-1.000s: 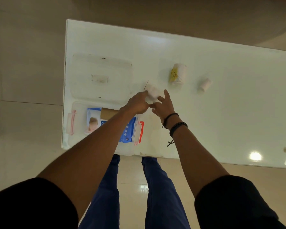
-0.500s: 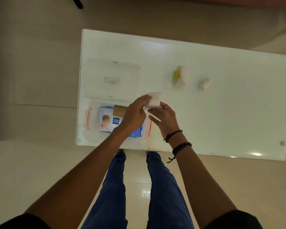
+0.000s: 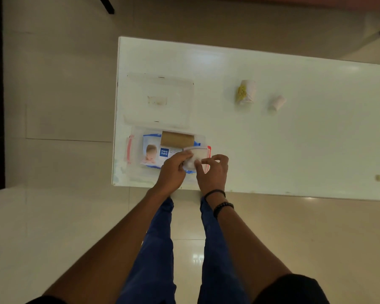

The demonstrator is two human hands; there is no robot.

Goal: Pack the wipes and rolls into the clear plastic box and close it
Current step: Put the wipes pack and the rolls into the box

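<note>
1. Both the left hand (image 3: 173, 170) and the right hand (image 3: 213, 172) grip a white roll (image 3: 194, 159) over the right end of the clear plastic box (image 3: 134, 150) at the table's (image 3: 294, 139) near-left corner.
2. Lower it flat beside the brown roll (image 3: 177, 138), onto the wipes pack (image 3: 154, 153).
3. Two rolls (image 3: 246, 94) wait far right; the lid (image 3: 158, 99) lies beyond the box.
</note>
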